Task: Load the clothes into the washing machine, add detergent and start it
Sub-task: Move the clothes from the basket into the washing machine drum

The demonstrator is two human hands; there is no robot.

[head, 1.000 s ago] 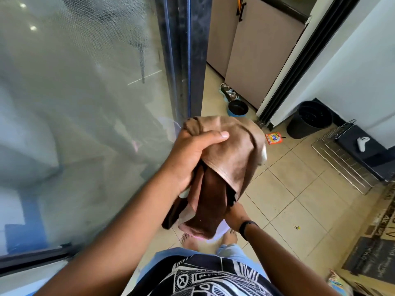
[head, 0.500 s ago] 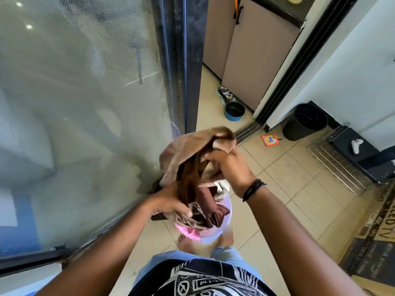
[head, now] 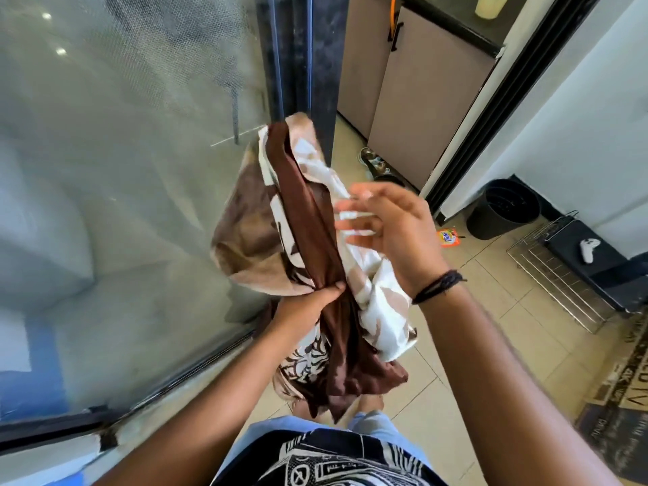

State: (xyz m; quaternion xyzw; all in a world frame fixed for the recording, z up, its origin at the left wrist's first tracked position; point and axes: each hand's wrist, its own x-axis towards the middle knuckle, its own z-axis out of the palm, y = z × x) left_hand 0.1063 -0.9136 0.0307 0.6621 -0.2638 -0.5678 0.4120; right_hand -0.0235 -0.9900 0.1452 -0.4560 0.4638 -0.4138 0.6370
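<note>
While left hand grips clothes

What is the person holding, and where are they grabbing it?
A bundle of brown and patterned clothes. The left hand grips it around the bunched middle; the right hand has open fingers against its upper side.

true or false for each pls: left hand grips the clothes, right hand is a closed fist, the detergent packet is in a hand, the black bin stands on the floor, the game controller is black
1. The left hand grips the bundle of clothes. True.
2. The right hand is a closed fist. False: its fingers are spread, touching the clothes.
3. The detergent packet is in a hand. False: it lies on the floor tiles.
4. The black bin stands on the floor by the wall. True.
5. The game controller is black. False: it is white.
</note>
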